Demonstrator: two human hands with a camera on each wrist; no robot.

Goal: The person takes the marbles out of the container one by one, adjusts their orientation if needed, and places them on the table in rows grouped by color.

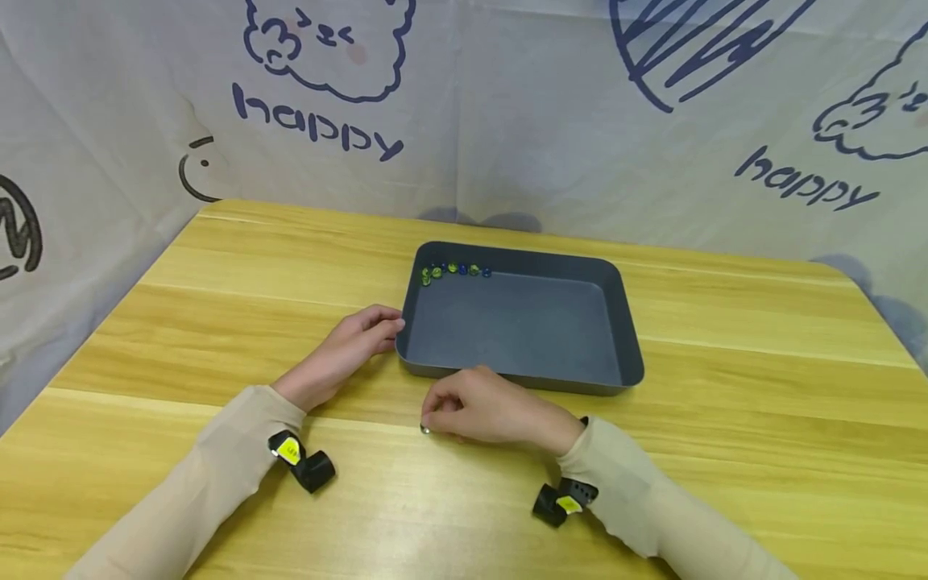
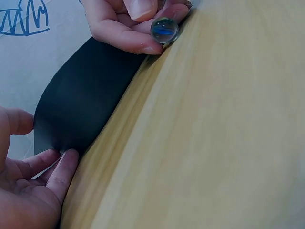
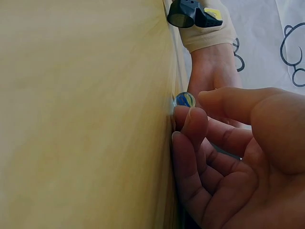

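A dark grey rectangular tray (image 1: 522, 383) lies on the table, with several green and blue glass marbles (image 1: 437, 272) gathered in its far left corner. My left hand (image 1: 348, 350) rests at the tray's left side. In the left wrist view, its extended fingers (image 2: 62, 176) touch the outer wall near the corner. Just in front of the tray's near wall, my right hand (image 1: 489, 407) is low over the table with curled fingers. Its thumb and index fingertip pinch a clear glass marble (image 2: 164, 30) with a blue swirl, which also shows yellow in the right wrist view.
The wooden table (image 1: 239, 338) reaches back to a white cloth (image 1: 536, 121) with dark drawings and lettering. Each wrist carries a small black camera, the left one (image 1: 315, 471) and the right one (image 1: 551, 506) both over the table's near part.
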